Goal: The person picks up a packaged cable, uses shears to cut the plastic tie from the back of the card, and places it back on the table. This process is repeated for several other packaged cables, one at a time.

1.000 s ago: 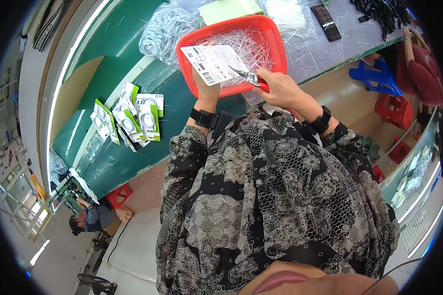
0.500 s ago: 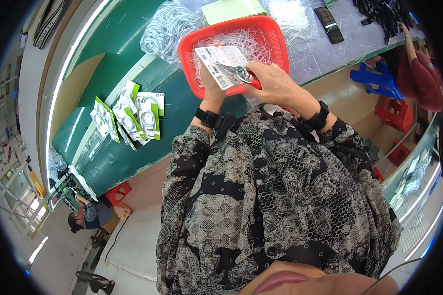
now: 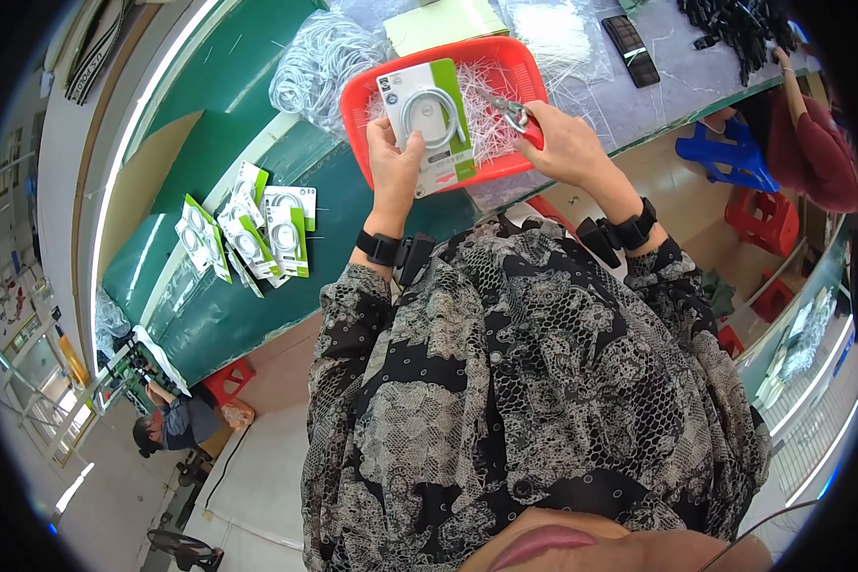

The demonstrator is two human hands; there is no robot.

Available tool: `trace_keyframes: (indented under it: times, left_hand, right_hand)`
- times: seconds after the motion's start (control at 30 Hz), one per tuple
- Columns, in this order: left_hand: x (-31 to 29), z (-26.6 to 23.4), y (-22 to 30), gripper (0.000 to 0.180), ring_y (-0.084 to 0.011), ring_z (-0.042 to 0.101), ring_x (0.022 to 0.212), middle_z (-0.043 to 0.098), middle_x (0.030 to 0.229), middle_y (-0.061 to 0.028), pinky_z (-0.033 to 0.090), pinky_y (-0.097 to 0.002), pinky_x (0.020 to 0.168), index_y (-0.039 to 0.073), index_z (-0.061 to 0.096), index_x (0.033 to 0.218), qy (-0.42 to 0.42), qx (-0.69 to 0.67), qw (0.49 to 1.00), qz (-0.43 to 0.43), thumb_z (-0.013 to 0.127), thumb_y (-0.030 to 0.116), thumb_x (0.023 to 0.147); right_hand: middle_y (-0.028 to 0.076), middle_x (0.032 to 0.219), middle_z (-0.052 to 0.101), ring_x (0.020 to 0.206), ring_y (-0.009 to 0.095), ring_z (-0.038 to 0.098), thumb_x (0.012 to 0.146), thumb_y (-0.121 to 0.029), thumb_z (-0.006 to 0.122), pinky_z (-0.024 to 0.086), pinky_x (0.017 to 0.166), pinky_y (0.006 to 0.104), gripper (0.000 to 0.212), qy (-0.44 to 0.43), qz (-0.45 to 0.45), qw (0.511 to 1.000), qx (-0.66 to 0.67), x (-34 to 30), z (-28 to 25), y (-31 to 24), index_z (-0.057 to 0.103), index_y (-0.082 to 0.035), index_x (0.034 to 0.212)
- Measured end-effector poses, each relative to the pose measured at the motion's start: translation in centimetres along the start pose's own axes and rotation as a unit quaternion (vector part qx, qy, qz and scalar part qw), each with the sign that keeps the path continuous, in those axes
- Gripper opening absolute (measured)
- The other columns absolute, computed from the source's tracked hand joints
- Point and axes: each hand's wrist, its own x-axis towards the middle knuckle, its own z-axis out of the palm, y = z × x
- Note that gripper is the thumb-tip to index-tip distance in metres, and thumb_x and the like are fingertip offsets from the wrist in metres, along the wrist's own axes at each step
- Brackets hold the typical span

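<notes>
My left hand (image 3: 394, 164) grips a white and green card (image 3: 456, 143) by its left edge, thumb on the front. A coiled pale cable (image 3: 431, 118) is fixed to the card's face, which is turned up toward me. In my right hand (image 3: 570, 148) is a pair of red-handled cutting pliers (image 3: 517, 116), the metal jaws pointing up and left, apart from the card. Both hands are above the near side of a red plastic basket (image 3: 357, 105), which holds many thin white plastic strips (image 3: 494, 133).
Several carded cables (image 3: 248, 229) lie heaped on the green table (image 3: 172, 329) at left. Behind the basket are bundled grey cables (image 3: 326, 67), a pale green stack (image 3: 445, 27), white strips (image 3: 555, 38) and a phone (image 3: 630, 50). Black cables (image 3: 739, 29) and another person's arm (image 3: 791, 86) are at far right.
The card has been turned from its printed back to its cable side. My right hand has drawn the pliers away from it, to the right.
</notes>
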Motion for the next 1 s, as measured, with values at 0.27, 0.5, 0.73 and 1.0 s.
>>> trace_keyframes:
  times: [0.27,0.5,0.73,1.0]
  left_hand:
    - [-1.4,1.3,1.4,0.041,-0.0173,0.059,0.104,0.057,0.115,-0.0158,0.050,-0.0296,0.086,0.000,0.034,0.123,-0.012,-0.078,0.996,0.041,0.056,0.000,0.088]
    - [-2.3,2.3,1.8,0.044,-0.0187,0.059,0.105,0.057,0.117,-0.0171,0.050,-0.0302,0.085,0.001,0.032,0.124,-0.021,-0.065,0.996,0.061,0.058,0.001,0.089]
    - [-1.7,1.0,1.0,0.048,-0.0210,0.059,0.106,0.058,0.117,-0.0185,0.049,-0.0323,0.085,-0.001,0.036,0.131,-0.010,0.013,0.996,0.089,0.059,0.004,0.089]
    - [-3.4,0.9,1.4,0.046,-0.0291,0.059,0.110,0.059,0.119,-0.0207,0.046,-0.0363,0.091,-0.004,0.048,0.130,-0.012,0.169,0.980,0.105,0.060,0.006,0.086]
  right_hand:
    - [0.012,0.091,0.062,0.083,0.030,0.061,0.078,-0.027,0.068,0.041,0.075,0.0386,0.036,0.050,-0.090,0.985,-0.136,0.7,0.4,-3.3,0.054,-0.006,0.102]
    - [0.011,0.086,0.062,0.081,0.027,0.062,0.075,-0.026,0.070,0.042,0.073,0.0375,0.034,0.074,-0.091,0.970,-0.213,1.1,0.7,-4.3,0.053,-0.006,0.098]
    - [0.013,0.083,0.062,0.078,0.031,0.062,0.079,-0.016,0.068,0.046,0.066,0.0373,0.032,-0.045,-0.059,0.997,0.018,1.3,1.2,-3.1,0.052,-0.003,0.103]
    - [0.010,0.084,0.060,0.075,0.022,0.059,0.081,-0.006,0.069,0.046,0.066,0.0314,0.026,0.117,-0.162,0.959,0.201,4.6,2.7,-5.1,0.055,-0.001,0.102]
